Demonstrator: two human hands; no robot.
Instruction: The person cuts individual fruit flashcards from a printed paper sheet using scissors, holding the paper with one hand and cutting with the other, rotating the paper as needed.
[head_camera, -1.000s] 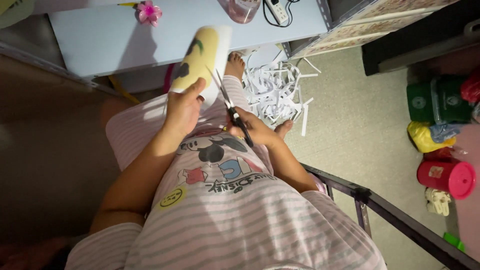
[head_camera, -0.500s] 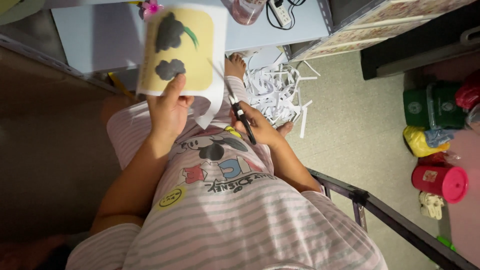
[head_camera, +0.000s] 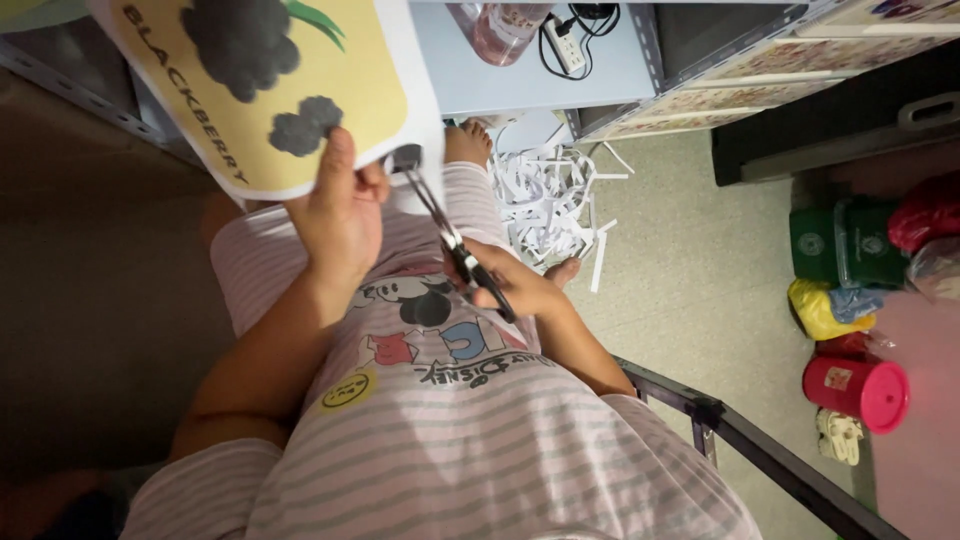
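Cutting a printed sheet (head_camera: 270, 90) with scissors (head_camera: 450, 240), seen from above.

Left hand (head_camera: 340, 215) raised, fingers pinching the lower edge of the yellow, white-bordered sheet with dark berry shapes, held up over the lap. Right hand (head_camera: 515, 290) lower, near the belly, fingers clenched through the scissors' black handles; blades angled up, tips at the sheet's white bottom corner. White paper strips (head_camera: 550, 200) heaped on the floor beside a bare foot (head_camera: 468, 145). Red canister (head_camera: 858, 388) standing well apart at right.
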